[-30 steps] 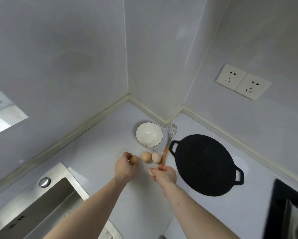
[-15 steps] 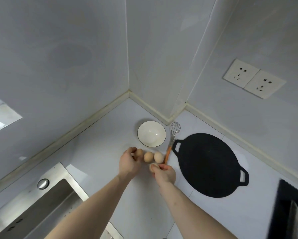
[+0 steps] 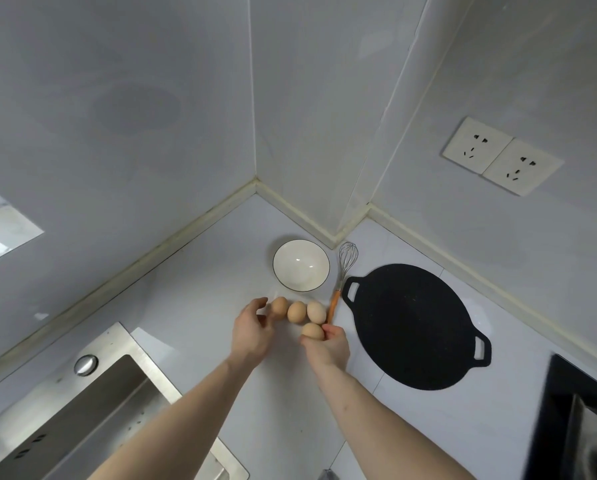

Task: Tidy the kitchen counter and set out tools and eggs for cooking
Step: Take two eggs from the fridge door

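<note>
Right hand [image 3: 326,349] fingers curled round fourth brown oval egg [image 3: 313,331], at 6 o'clock of pale third egg [image 3: 316,312]. Left hand [image 3: 252,332] fingers loose, released beside leftmost brown egg [image 3: 279,306]. Middle egg [image 3: 296,311] between. Mostly done: white round bowl [image 3: 301,265], orange-handled wire whisk [image 3: 340,280], black flat griddle pan [image 3: 414,325] out; last egg left to place. Whisk long axis 12–6, wires toward 12.

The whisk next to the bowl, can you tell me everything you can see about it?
The whisk lies flat on the white counter, between the white bowl and the black pan. It has a rounded cage of thin, shiny, metal-looking wires, pointing toward the wall corner, and a slim orange handle aimed toward the person. The handle's lower end runs close beside the rightmost egg, stopping just above the right hand; whether they touch is unclear.
</note>
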A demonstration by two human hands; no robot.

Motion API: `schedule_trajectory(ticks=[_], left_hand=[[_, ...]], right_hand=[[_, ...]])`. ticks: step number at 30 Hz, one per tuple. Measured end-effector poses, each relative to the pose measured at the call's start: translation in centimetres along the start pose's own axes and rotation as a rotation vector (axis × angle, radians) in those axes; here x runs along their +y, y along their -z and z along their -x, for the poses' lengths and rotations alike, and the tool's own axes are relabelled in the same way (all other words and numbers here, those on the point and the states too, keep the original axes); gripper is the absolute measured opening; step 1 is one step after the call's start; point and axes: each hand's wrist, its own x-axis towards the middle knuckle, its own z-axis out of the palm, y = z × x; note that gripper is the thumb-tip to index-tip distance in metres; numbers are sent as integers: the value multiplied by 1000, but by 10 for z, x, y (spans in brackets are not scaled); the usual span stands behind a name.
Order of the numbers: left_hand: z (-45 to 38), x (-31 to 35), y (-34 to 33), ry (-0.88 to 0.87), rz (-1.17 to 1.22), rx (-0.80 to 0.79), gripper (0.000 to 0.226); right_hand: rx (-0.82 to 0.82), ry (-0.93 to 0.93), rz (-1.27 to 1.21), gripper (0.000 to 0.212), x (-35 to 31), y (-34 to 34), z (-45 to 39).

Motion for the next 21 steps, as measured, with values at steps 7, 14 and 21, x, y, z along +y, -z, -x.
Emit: schedule_trajectory(ticks=[7,14,21], left_hand=[[19,-4,9,-58,-96,-43,49],[52,-3,20,-124,-164,-102,56],[99,1,37,-212,-205,-131,53]], right_hand=[[-22,35,85,50,1,6,5],[-83,89,127,47,-6,32,25],[-144,193,202,66,7,90,64]])
